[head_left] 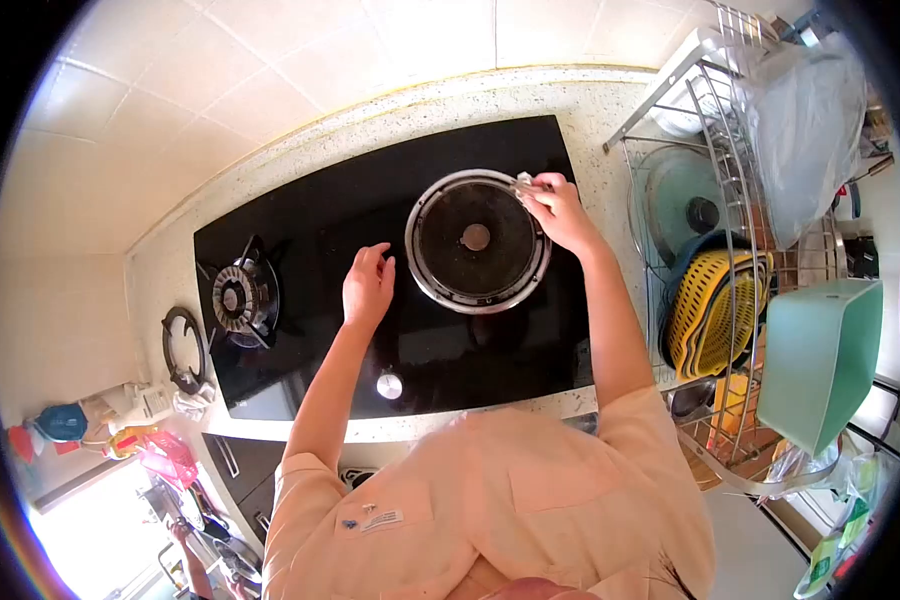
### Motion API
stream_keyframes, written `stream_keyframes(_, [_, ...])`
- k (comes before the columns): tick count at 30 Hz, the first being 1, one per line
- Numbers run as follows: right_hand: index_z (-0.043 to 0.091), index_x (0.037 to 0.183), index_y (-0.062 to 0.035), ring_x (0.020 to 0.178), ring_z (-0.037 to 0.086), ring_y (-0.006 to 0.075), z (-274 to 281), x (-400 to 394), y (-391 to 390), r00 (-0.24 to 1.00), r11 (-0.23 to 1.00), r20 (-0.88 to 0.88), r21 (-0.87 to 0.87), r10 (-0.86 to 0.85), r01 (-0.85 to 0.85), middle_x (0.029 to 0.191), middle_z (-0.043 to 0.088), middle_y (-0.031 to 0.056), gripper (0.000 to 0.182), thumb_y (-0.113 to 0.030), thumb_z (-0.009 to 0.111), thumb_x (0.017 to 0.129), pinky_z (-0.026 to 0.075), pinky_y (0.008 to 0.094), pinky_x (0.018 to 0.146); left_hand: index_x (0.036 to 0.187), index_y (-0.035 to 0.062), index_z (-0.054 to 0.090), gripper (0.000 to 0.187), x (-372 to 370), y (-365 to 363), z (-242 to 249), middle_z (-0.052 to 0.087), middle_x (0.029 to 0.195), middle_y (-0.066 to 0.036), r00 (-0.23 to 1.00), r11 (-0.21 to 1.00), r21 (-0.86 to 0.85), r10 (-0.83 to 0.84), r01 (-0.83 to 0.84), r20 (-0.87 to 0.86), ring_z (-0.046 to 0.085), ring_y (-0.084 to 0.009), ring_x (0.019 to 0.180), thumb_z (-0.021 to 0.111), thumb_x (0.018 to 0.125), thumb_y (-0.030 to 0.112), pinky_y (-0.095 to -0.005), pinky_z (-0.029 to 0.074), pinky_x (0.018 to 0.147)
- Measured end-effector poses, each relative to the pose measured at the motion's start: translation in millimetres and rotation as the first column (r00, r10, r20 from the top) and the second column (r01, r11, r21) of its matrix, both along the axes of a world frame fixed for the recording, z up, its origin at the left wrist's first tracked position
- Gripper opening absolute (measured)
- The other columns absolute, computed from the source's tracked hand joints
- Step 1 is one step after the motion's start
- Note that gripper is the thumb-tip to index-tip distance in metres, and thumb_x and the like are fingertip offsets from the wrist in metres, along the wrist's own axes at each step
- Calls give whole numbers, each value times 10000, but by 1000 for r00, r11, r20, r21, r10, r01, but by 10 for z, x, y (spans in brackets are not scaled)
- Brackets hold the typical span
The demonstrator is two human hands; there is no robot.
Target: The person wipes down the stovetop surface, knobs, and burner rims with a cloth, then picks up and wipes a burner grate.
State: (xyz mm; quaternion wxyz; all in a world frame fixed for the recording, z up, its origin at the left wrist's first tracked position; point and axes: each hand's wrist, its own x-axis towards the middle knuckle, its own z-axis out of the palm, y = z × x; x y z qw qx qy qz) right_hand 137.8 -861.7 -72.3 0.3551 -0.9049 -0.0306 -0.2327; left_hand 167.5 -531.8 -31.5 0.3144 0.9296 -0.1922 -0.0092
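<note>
Small crumpled cloth (pixel 523 183) pinched in the right hand (pixel 560 212), pressed right on the upper right rim of the round burner (pixel 477 240). Fingers (pixel 542 186) curled tight around the cloth, so only a bit of it sticks out. Hard to tell what kind of cloth, too small and bunched up.

Left hand (pixel 368 285) resting flat on the black glass stove (pixel 310 220), just left of that burner, fingers loosely spread and holding nothing.

Other burner (pixel 235 297) over at the far left of the stove, its pot ring (pixel 184 349) off and lying on the speckled desk (pixel 595 110) beside it. Silver knob (pixel 389 385) near the front edge of the glass.

Off to the right, a wire dish rack (pixel 715 150) packed with stuff: glass lid (pixel 682 205), yellow basket (pixel 715 310), pale green tub (pixel 820 355), plus a plastic bag (pixel 805 130) draped over the top. Peach shirt (pixel 510 500) filling the bottom of the view.
</note>
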Motion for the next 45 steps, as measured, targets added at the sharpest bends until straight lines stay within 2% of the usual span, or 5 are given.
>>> stream_keyframes(25, [683,834,-151,852,592,217,564,668,12,782,888,-616,-301,97,-348,907,564,51,97,-241,648,845,510,358,750,1007,94,562,192,103,-58,-183,555,800,-63,967,997,62,19,-36,256,601,-245,680,573,816,76,-351,498,560])
stream_keyframes(30, [614,875,-95,806,567,274,517,1081,281,782,798,-440,-206,441,-566,833,524,91,79,-164,638,847,469,355,671,1012,84,567,191,105,-41,-184,559,795,-71,977,997,64,22,-37,212,601,-250,674,571,821,73,-349,495,564])
stream_keyframes(40, [580,838,-129,822,569,249,759,1246,387,604,832,-778,-212,174,-512,867,525,62,139,-260,624,849,464,352,722,1012,75,565,191,124,-6,-166,555,788,-76,983,1000,18,11,-15,181,600,-253,675,575,821,71,-338,497,562])
stream_keyframes(43, [646,960,-242,854,563,255,549,1414,402,634,548,-607,-358,479,-756,881,525,61,119,-242,607,847,465,361,725,1011,74,563,190,134,2,-168,556,790,-77,982,1000,15,15,-18,189,601,-255,679,574,821,73,-342,499,564])
stream_keyframes(45, [636,919,-182,840,573,257,547,1243,334,695,694,-655,-351,298,-629,906,537,75,118,-271,609,848,480,369,737,1012,75,562,190,116,11,-187,556,791,-78,982,1000,18,11,-15,187,602,-257,682,572,823,76,-347,500,567])
